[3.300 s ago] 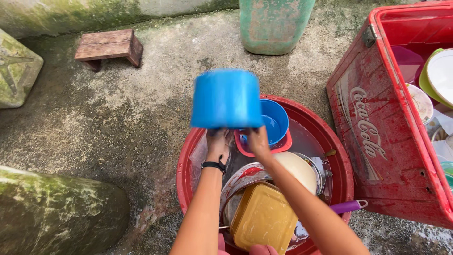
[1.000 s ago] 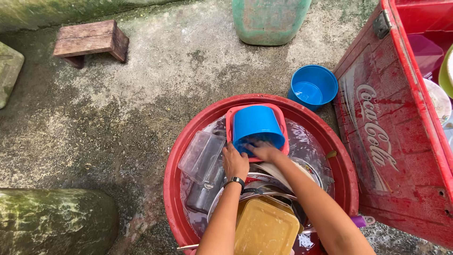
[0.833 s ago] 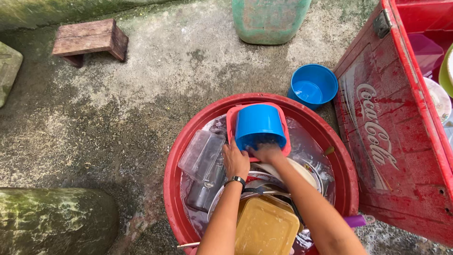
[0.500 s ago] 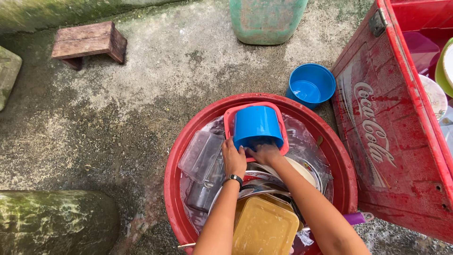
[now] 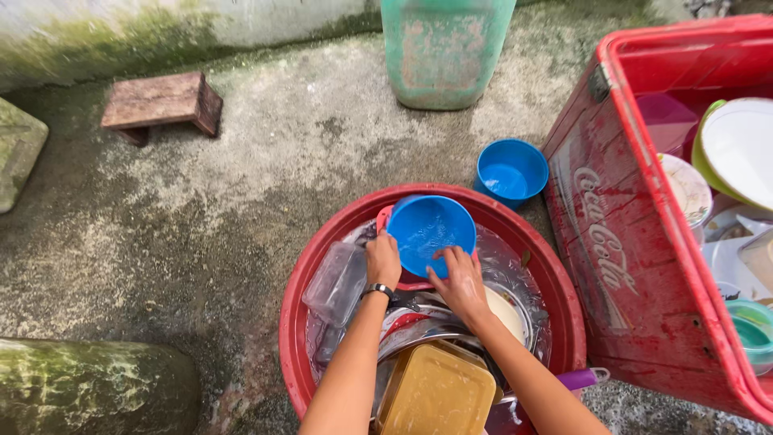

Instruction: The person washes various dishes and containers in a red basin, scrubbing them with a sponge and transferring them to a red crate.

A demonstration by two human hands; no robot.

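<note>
Where rims crowd, left hand [image 5: 383,259] on blue bowl [image 5: 431,234].

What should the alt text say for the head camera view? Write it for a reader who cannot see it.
Seen from above, a person's left hand grips the rim of a blue plastic tub while the right hand reaches into its mouth, over a red basin crowded with dishes and containers. A second blue tub stands on the concrete between the basin and a red cooler holding plates.

blue cup [image 5: 431,234], red basin [image 5: 555,282], yellow lid [image 5: 439,396]
</note>
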